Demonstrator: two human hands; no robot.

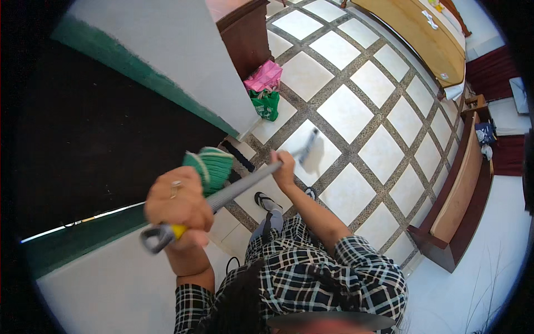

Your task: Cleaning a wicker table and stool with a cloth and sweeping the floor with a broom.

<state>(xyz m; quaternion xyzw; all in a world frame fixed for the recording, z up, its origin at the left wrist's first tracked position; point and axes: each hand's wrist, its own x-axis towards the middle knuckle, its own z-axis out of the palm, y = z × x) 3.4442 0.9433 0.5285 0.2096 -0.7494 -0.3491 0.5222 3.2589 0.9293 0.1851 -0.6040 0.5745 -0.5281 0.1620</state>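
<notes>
My left hand [179,208], with a ring on a finger, is closed around the upper end of a grey pole [246,181] with a yellow collar and a grey hanging loop. Farther down, my right hand [285,169] grips the same pole. Its blurred, narrow head [308,146] is over a pale floor tile; whether it touches the floor cannot be told. A green corded bundle [212,169] with a pale band shows just beyond my left hand; whether that hand holds it is unclear.
A wall corner [238,125] and a dark doorway [112,137] are on the left. Pink [265,77] and green [267,105] bags stand by brown wooden furniture [246,37]. A bed [417,33] is at the upper right, a cushioned wooden bench [454,188] at the right.
</notes>
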